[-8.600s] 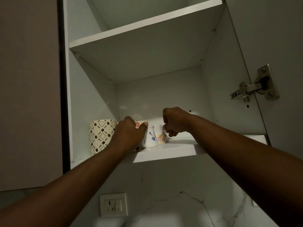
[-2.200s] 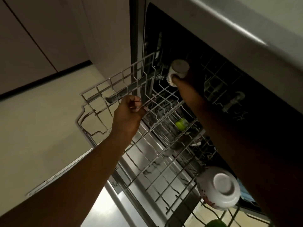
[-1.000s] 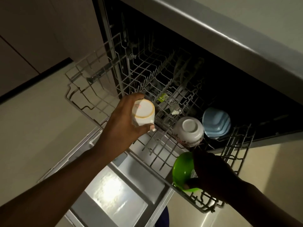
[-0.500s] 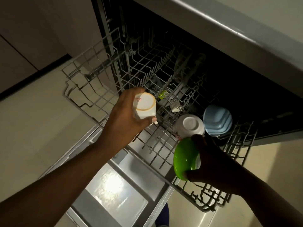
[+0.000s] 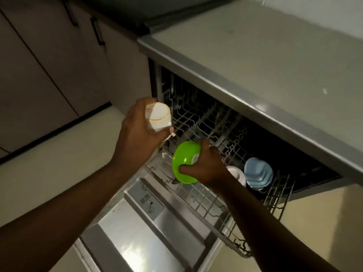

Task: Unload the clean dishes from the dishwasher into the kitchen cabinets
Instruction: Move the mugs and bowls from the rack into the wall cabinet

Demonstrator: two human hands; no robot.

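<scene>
Dim kitchen: left of the dishwasher rack (image 5: 206, 122), our left hand (image 5: 137, 134) grips a white cup (image 5: 158, 118). Over the rack, our right hand (image 5: 208, 165) clamps a green bowl (image 5: 183, 160), half hiding a white bowl (image 5: 236, 173) beside a blue bowl (image 5: 258, 171).

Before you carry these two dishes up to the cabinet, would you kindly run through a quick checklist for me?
1. Left hand has a firm grip on the white cup: ok.
2. Right hand has a grip on the green bowl: ok.
3. Green bowl lifted free of the rack: ok.
4. Rack emptied: not ok; blue bowl and white bowl remain.
5. Cabinet open with room: cannot tell.
</scene>
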